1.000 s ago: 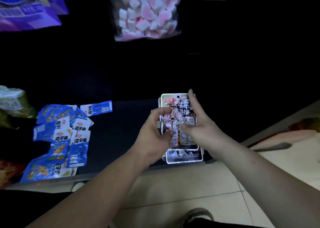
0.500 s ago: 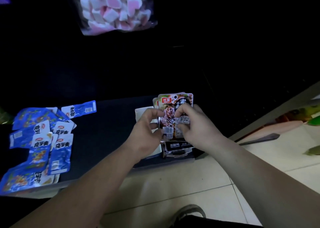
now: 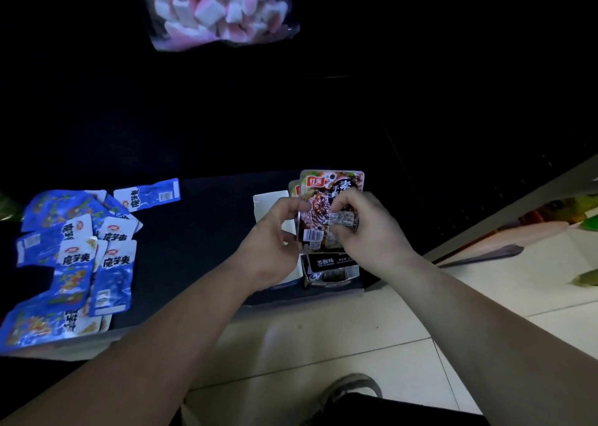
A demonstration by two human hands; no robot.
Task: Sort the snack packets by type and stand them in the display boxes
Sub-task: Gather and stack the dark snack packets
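Note:
A stack of brown snack packets (image 3: 330,186) with red labels stands upright in a small black display box (image 3: 330,268) near the shelf's front edge. My left hand (image 3: 275,241) pinches the stack's left edge with curled fingers. My right hand (image 3: 365,228) grips the front packet from the right, fingers curled over its face. A white box flap (image 3: 268,203) shows behind my left hand. Several blue and white snack packets (image 3: 77,257) lie loose in a heap on the dark shelf at the left.
A clear bag of pink and white marshmallows (image 3: 223,8) hangs at the top. The shelf's front edge (image 3: 113,335) runs below the blue packets. Pale floor tiles (image 3: 323,338) and my shoe (image 3: 349,388) lie below. Coloured packs (image 3: 566,212) sit at the far right.
The brown packets went from lying flat under my hands to standing upright in the black box. Both hands closed in on the stack's sides. The view shifted right.

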